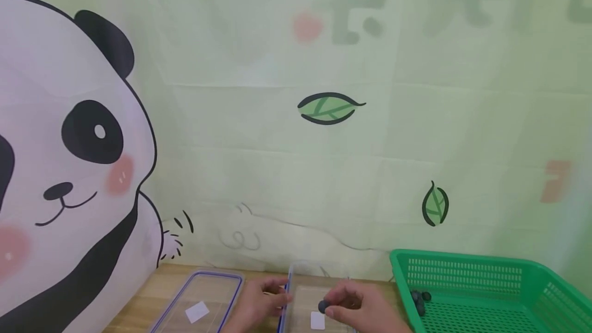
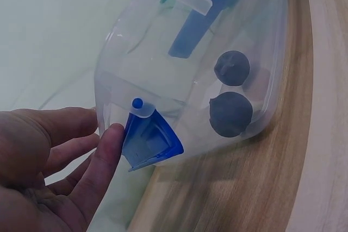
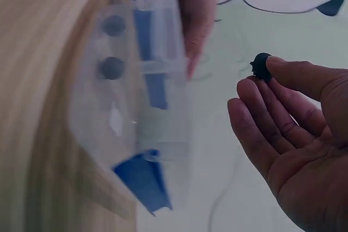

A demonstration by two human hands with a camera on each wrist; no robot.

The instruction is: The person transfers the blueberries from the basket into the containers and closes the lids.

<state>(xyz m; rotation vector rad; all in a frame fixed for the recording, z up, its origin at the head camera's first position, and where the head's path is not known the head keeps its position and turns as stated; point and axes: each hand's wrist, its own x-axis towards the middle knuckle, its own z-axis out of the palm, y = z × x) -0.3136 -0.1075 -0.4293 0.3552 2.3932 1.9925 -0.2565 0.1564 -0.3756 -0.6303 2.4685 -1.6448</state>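
Between thumb and fingertips my right hand [image 1: 361,306] pinches a dark blueberry [image 1: 324,306] above a clear plastic box [image 1: 300,296]. The right wrist view shows the same blueberry [image 3: 263,66] with its crown facing sideways. My left hand [image 1: 260,303] is at the box's left side; in the left wrist view its fairly straight fingers [image 2: 109,148] touch the wall beside a blue latch [image 2: 152,139]. Two blueberries show in the box in that view, one blueberry [image 2: 232,68] near another blueberry [image 2: 231,114].
A green plastic basket [image 1: 462,257] with several blueberries [image 1: 418,302] in its left corner stands at the right. Left of my hands lies a clear, blue-edged container or lid [image 1: 217,292] with a white label. Behind the wooden table [image 1: 152,287] hangs a panda-printed cloth [image 1: 259,168].
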